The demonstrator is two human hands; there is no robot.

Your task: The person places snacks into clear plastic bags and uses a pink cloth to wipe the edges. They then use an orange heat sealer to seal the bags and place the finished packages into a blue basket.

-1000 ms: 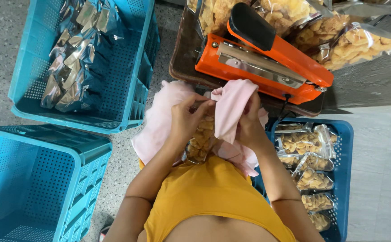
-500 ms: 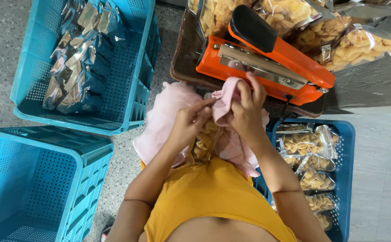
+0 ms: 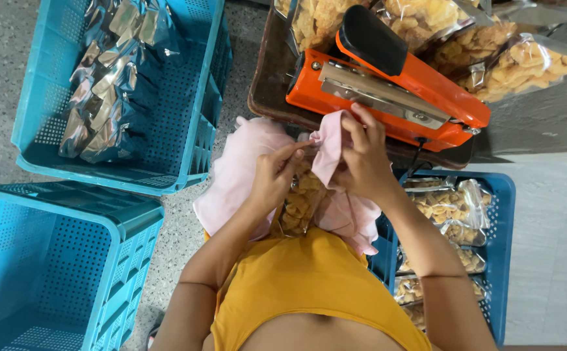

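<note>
1. At frame centre, the left hand point(image 3: 276, 174) pinches the top of a clear plastic bag of golden fried snacks point(image 3: 298, 203), fingers together on its edge.
2. The right hand point(image 3: 360, 164) has its fingers closed on a pale pink cloth point(image 3: 238, 175) that drapes around the bag.
3. Just above, an orange heat sealer with a black handle point(image 3: 387, 84) sits on a dark brown table point(image 3: 267, 78).
4. A blue perforated plastic crate point(image 3: 166, 130) with silvery packets fills the upper left.

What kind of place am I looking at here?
Probably a small snack-packing workshop. An orange heat sealer sits on a low table, clear bags of fried snacks fill a blue crate, and more packed bags lie in another crate on the floor.
</note>
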